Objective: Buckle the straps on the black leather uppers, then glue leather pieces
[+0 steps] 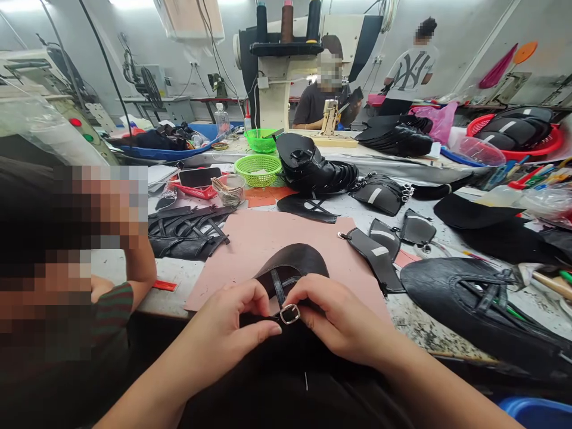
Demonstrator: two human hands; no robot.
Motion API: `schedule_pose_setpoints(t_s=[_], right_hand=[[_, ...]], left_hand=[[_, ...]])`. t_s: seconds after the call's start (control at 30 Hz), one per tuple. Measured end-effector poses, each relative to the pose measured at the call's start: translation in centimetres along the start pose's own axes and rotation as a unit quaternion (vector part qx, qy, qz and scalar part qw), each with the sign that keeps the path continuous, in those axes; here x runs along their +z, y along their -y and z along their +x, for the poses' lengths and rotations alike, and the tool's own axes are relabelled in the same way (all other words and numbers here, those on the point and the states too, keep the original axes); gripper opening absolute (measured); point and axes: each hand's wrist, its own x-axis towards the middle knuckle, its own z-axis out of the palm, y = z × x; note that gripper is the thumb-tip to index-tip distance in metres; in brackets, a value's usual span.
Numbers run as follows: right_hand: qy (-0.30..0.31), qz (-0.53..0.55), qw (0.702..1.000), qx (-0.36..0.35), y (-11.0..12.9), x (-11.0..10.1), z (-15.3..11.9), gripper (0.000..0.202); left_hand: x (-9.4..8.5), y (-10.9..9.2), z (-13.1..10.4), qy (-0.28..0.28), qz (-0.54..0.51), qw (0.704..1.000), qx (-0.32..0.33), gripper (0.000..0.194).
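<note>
The person's left hand (236,316) is bent into a pinch, thumb and forefinger nearly together on a thin black strap (274,317) just beside a silver buckle (289,314). The right hand (337,313) is curled, thumb and forefinger drawn in at the buckle's other edge; they seem to have hold of it, though the fingers hide the exact grip. The buckle is between the two hands, in front of a black shoe upper (304,259), whose rounded toe points away from the person and lies over a pink sheet (339,229) on the worktable. To the left of the sheet, strappy black uppers (183,232) lie overlapped. To its right are black pieces with pale strips (379,256) and, nearer the edge, a large black upper (451,292). Beyond the sheet stand a cup of rubber bands (230,190), a phone (201,177) in a red tray, a green basket (257,170) and a stack of black uppers (308,164). Farther back, a sewing machine (274,89) carries thread spools. A co-worker's striped sleeve (114,307) shows at the left; two more people are behind.
</note>
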Motion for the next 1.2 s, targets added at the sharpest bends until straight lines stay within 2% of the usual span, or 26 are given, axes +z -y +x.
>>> schedule_pose_setpoints(t_s=[0.2,0.43,0.6,1.0,1.2], right_hand=[[0.006,-0.004,1.0,-0.002,-0.04,-0.08,-0.01,0.02],[0.018,-0.004,1.0,-0.01,0.05,-0.25,0.04,0.017],[0.02,-0.017,1.0,-0.01,-0.09,-0.25,0.03,0.018],[0.01,-0.084,0.996,-0.011,-0.37,0.05,-0.03,0.017],[0.011,-0.025,1.0,-0.002,-0.33,-0.09,-0.21,0.021]], left_hand=[[0.04,0.08,-0.01,0.014,-0.017,1.0,-0.004,0.008],[-0.29,-0.16,0.25,0.048,0.061,0.997,0.022,0.017],[-0.48,-0.36,0.12,0.06,0.069,0.995,0.037,0.02],[-0.35,-0.78,-0.49,0.053,0.062,0.997,0.015,0.023],[0.09,-0.52,-0.69,0.014,0.03,0.999,0.002,0.033]])
